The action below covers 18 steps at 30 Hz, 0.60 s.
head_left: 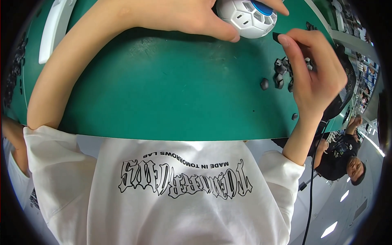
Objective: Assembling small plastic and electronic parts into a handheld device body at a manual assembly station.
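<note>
At the top of the view, my left hand (192, 18) is closed around a white ball (243, 28) with hexagonal panels. Some of its panels are open cut-outs, and a blue round part (262, 7) shows on its upper side. The upper edge of the picture cuts off part of the ball and hand. Just right of the ball, my right hand (318, 67) pinches a small black piece (276, 37) between thumb and forefinger. Beneath that hand lies a loose cluster of black hexagonal pieces (279, 70), partly hidden by it. One black piece (264, 84) lies apart to the left.
All this is over a green tabletop (155, 94). A white bar-shaped object (56, 30) stands at the left. Beyond my right wrist are a black mesh item (346, 90) and a black cable (311, 196). Another person (341, 157) is at the right; another's arm (15, 141) shows at the left.
</note>
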Available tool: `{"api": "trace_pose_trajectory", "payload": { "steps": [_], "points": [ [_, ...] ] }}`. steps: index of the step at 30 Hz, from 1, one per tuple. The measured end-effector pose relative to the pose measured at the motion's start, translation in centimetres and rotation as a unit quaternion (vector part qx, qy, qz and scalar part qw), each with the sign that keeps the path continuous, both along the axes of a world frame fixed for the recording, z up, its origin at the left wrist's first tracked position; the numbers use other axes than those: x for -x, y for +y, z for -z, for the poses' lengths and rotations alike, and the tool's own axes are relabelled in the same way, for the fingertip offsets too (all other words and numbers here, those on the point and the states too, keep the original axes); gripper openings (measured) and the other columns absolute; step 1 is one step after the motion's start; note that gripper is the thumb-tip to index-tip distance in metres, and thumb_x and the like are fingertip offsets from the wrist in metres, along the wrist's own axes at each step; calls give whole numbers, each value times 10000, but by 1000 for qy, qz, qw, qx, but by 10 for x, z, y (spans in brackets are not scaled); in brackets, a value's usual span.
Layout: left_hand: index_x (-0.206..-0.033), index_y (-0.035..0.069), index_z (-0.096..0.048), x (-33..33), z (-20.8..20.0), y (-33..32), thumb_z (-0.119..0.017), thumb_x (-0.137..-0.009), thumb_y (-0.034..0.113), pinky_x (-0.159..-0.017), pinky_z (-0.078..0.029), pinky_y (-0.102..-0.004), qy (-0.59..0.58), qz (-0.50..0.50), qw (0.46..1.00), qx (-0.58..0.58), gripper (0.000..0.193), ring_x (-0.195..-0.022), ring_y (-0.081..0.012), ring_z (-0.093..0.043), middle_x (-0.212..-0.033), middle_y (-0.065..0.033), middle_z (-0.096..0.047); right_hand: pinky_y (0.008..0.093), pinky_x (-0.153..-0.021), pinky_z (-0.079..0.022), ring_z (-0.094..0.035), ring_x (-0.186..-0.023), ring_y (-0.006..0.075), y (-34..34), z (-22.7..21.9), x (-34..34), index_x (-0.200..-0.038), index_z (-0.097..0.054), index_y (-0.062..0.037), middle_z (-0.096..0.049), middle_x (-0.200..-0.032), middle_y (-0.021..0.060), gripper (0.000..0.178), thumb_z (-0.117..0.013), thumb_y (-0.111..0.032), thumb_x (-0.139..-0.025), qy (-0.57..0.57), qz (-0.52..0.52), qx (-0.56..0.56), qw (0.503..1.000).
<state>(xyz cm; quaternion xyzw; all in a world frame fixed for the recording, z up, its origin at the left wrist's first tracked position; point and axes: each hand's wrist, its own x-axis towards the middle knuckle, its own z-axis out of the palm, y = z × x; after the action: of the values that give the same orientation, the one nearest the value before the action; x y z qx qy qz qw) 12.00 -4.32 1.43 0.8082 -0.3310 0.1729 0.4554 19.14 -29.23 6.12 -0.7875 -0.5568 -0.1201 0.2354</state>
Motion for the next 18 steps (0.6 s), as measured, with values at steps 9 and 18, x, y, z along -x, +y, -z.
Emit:
{"api": "trace_pose_trajectory", "payload": {
  "steps": [9,18],
  "points": [
    [-1304,16,-644,-1,13,-4,-853,-707,184,-994,-515,-415,-66,-52,996,-4,654,-1164,-363,-629,-1255,-195,-665,191,-535,-438,-533,-610,71,32,14,11,-882,-670,18,-623,-743,23,210,-860,3,-794,-111,-64,-45,991],
    [-1270,5,-662,-3,7,0,-815,-735,218,-1067,-448,-440,44,-1,998,55,596,-1243,-344,-575,-1229,-180,-684,191,-545,-428,-489,-646,60,28,31,4,-989,-623,15,-580,-807,8,323,-875,-14,-790,-14,-32,-98,995]
  ]
}}
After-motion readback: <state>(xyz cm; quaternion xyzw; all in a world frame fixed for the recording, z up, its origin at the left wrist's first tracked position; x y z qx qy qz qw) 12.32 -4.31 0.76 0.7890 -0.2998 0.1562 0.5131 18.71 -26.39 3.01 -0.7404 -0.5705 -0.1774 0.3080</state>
